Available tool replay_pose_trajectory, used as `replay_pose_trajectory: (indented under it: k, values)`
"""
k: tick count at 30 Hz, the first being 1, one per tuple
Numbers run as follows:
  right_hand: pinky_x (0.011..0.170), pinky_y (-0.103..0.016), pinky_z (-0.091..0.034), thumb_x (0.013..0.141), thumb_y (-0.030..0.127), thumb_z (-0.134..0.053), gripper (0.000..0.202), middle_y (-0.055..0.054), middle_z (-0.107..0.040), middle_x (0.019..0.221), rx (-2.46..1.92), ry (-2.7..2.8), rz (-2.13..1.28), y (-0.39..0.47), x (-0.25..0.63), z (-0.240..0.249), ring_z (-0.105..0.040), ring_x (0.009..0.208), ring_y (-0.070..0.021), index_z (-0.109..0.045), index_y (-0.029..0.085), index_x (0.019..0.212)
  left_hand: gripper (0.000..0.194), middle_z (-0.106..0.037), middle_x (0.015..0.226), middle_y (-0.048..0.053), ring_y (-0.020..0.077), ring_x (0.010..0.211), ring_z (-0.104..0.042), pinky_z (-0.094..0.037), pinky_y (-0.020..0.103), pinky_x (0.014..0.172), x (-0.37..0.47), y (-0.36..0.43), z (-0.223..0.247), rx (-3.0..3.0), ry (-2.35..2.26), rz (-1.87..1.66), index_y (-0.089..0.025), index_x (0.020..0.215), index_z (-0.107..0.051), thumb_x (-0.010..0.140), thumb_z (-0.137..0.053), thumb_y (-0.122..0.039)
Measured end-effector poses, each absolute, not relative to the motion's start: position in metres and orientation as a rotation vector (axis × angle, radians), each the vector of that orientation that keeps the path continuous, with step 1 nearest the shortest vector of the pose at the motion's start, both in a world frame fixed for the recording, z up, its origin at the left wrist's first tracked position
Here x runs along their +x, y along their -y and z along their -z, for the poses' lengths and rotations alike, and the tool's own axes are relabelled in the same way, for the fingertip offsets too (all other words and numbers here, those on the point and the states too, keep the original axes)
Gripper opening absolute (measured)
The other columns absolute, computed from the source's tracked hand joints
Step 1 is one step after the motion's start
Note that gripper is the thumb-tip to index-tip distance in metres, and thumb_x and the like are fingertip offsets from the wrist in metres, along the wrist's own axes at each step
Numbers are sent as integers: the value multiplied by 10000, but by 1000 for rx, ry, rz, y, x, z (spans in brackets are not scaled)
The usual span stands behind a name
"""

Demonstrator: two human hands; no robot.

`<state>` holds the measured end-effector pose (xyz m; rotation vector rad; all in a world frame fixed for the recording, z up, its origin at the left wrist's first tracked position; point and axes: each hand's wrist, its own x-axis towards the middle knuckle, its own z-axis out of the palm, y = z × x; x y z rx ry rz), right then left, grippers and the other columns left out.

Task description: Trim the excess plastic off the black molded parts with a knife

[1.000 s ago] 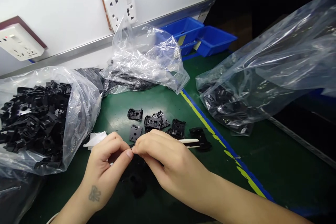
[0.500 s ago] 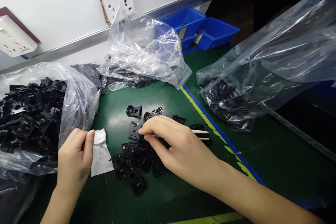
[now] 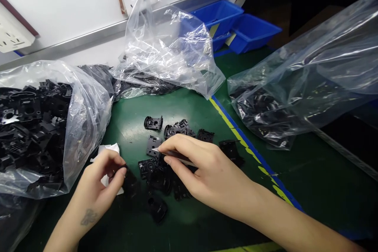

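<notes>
My left hand [image 3: 102, 181] is closed, thumb and fingertips pinching the edge of a blurred black plastic part [image 3: 130, 183]. Under that hand lies a folded white paper or cloth piece [image 3: 113, 149], partly covered. My right hand [image 3: 197, 161] is closed around thin tweezers [image 3: 180, 156], their pointed tip over a flat black plate [image 3: 152, 144] with holes; I cannot tell whether the tip touches it. Loose black plastic parts [image 3: 158, 177] are heaped under and left of my right hand. One dark part [image 3: 157, 208] lies nearer to me, and another [image 3: 153, 123] sits farther back.
An open clear bag [image 3: 85, 114] of black parts stands at left. Another clear bag [image 3: 165, 55] lies at the back, a third [image 3: 271, 106] at right. Blue bins [image 3: 251, 35] stand behind. Blue and yellow tape [image 3: 245, 141] crosses the green tabletop [image 3: 206, 228].
My left hand has moved right from beside the white piece and taken hold of a black part from the heap. My right hand stays over the flat plate with the tweezers. The view has shifted slightly.
</notes>
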<state>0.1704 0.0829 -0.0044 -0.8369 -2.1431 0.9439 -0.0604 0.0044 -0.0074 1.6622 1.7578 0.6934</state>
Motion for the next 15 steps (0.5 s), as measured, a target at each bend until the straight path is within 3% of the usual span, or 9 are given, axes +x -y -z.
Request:
replay_pose_trajectory:
  k: [3, 6, 8, 11, 13, 15]
  values:
    - [708, -234, -509, 869, 9, -499, 220, -30, -668, 912, -772, 2102, -986, -82, 170, 6, -642, 820, -148, -599, 171, 980, 225, -590, 879, -17, 113, 724, -570, -444, 188, 621, -59, -1, 3, 1473, -1851, -974, -283, 1106, -619, 901, -549, -225]
    - [776, -230, -516, 882, 6, -509, 240, -47, -674, 960, -595, 2065, -1058, -78, 167, 8, -641, 877, -146, -591, 157, 1050, 130, -631, 909, -24, 115, 776, -572, -415, 188, 650, -49, 1, -5, 1353, -1980, -1080, -277, 932, -704, 881, -587, -253]
    - [770, -253, -518, 882, -9, -493, 239, -76, -666, 941, -470, 2078, -1096, -73, 162, 11, -627, 867, -159, -595, 127, 1049, 106, -597, 812, -41, 108, 751, -539, -395, 191, 658, -40, 2, -7, 1346, -2008, -1178, -245, 782, -649, 862, -587, -214]
    - [692, -273, -503, 879, 10, -509, 163, -82, -631, 831, -424, 2121, -1078, -67, 157, 14, -588, 775, -170, -620, 96, 961, 171, -469, 683, -54, 99, 649, -443, -351, 213, 606, -31, 7, -4, 1501, -1973, -1221, -218, 705, -503, 855, -548, -152]
    - [620, -267, -476, 886, 114, -600, 33, -60, -593, 760, -464, 2158, -1038, -64, 155, 15, -546, 700, -161, -627, 95, 886, 181, -409, 664, -53, 101, 610, -406, -329, 232, 574, -30, 13, 0, 1580, -1906, -1198, -216, 722, -445, 862, -519, -128]
    - [562, -258, -439, 865, 249, -686, 166, -40, -563, 726, -490, 2181, -989, -63, 156, 15, -503, 649, -147, -625, 98, 833, 191, -379, 659, -51, 102, 582, -395, -322, 238, 540, -32, 18, 2, 1668, -1812, -1129, -219, 743, -413, 862, -502, -100]
